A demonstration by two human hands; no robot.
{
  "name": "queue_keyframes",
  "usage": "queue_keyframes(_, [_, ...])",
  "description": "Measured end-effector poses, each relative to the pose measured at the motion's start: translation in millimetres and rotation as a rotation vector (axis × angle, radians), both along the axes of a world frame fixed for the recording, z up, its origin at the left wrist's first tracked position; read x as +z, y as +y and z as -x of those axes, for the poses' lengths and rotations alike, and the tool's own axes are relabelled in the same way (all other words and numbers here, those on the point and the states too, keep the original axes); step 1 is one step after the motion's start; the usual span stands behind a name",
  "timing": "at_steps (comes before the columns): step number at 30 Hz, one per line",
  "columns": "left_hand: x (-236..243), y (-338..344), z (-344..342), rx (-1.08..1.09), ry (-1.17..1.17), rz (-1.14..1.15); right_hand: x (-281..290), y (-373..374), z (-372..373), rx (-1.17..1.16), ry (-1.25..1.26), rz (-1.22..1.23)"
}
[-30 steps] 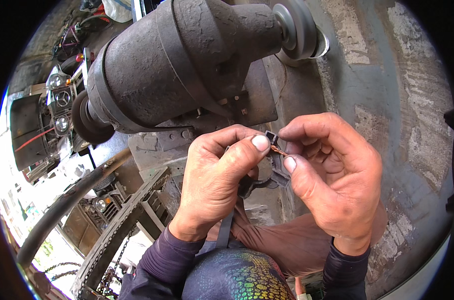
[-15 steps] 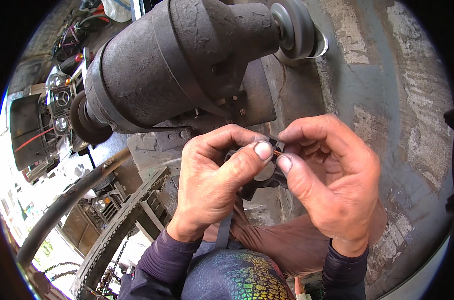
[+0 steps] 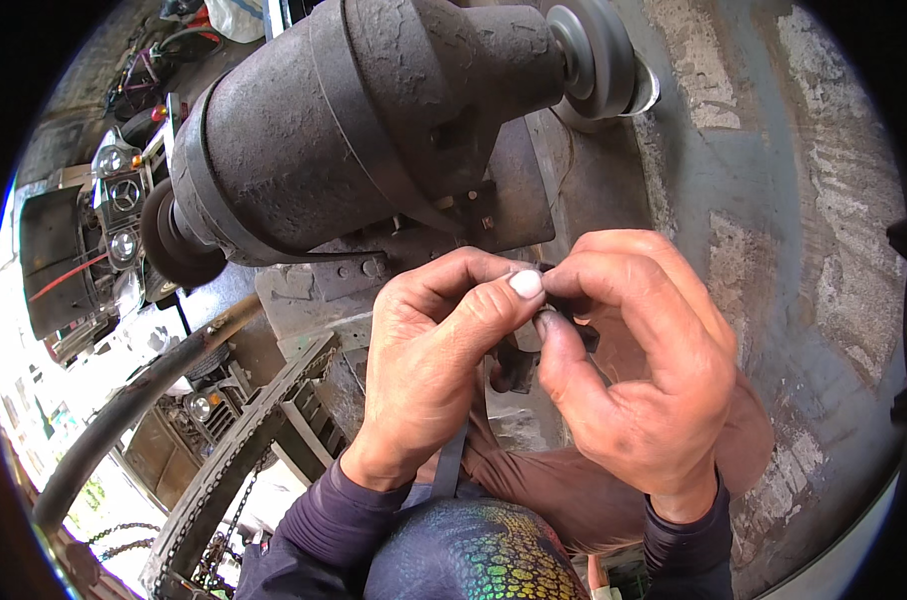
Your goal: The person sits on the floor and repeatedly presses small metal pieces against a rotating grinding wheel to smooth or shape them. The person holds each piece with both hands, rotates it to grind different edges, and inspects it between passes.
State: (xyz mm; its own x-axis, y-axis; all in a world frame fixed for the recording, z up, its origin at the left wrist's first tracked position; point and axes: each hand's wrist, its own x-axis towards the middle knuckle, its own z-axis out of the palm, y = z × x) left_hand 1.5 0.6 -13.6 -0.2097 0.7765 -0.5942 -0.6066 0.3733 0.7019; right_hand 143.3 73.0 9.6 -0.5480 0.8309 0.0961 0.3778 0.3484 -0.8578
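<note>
My left hand (image 3: 429, 365) pinches with thumb and forefinger just in front of the large grinder. Fingertip to fingertip with it, my right hand (image 3: 654, 360) also has its thumb and forefinger drawn together. Between them is a thin wire, nearly all covered by the fingers now; its copper strands showed a moment ago. Beneath the hands a black part (image 3: 517, 370) shows in pieces, its shape mostly hidden. Above stands the bench grinder (image 3: 274, 140), with a dark, rough, banded body, a grey wheel (image 3: 599, 62) at its right end and a dark wheel (image 3: 179, 235) at its left.
A curved metal pipe (image 3: 139, 410) and a beam with a chain (image 3: 239, 470) run along the lower left. Vehicle fronts with headlights (image 3: 124, 245) stand beyond. My bent leg in brown trousers (image 3: 574, 485) lies below the hands. Worn, patchy grey floor (image 3: 764, 250) spreads to the right.
My right hand has moved slightly left, its fingertips closing in against the left ones. The copper strands are now covered, and more of the black part shows below.
</note>
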Motion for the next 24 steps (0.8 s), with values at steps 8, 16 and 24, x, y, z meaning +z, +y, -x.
queue_keyframes(8, [7,0,8,-0.062,-0.107,0.011,-1,2,0,-0.029,0.005,-0.014])
queue_keyframes(16, [11,1,10,-0.05,-0.118,-0.008,0,6,0,0.001,0.022,0.022])
queue_keyframes(24, [12,0,14,-0.071,-0.092,-0.008,0,6,2,0.005,-0.005,-0.012])
